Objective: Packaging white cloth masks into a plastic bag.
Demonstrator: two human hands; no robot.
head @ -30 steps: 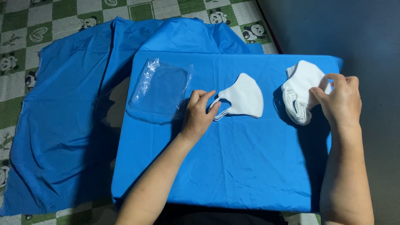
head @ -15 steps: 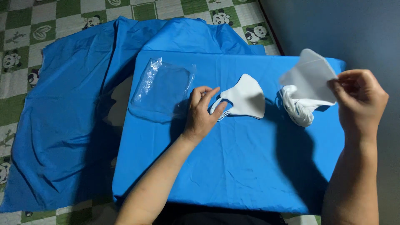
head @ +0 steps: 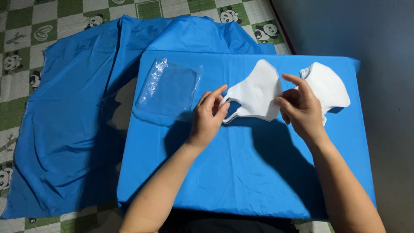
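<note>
- The left hand (head: pixel 208 117) comes first: its fingers are curled and pinch the ear loop at the near left end of a white face mask (head: pixel 255 96), so it is grasping the mask by that end
- Up and to the left of this hand, close by but not touching it, a clear plastic bag (head: pixel 169 89) lies flat and crinkled on the blue cloth (head: pixel 241 172)
- Further left of the hand, a second spread of blue fabric (head: pixel 64 129) hangs off towards a green and white chequered mat (head: pixel 26 26) with small panda pictures
- Directly right of the left hand, between the two hands, the white mask is held over the cloth, its pointed fold turned away from the person
- The right hand (head: pixel 300 108) grips the mask's right edge, thumb on the near side and index finger raised along the top, so it too is closed on the mask
- Just beyond and right of the right hand, partly hidden by its fingers, a stack of white masks (head: pixel 328 86) rests on the cloth
- Right of that hand a dark grey wall (head: pixel 388 86) runs beside the cloth's edge
</note>
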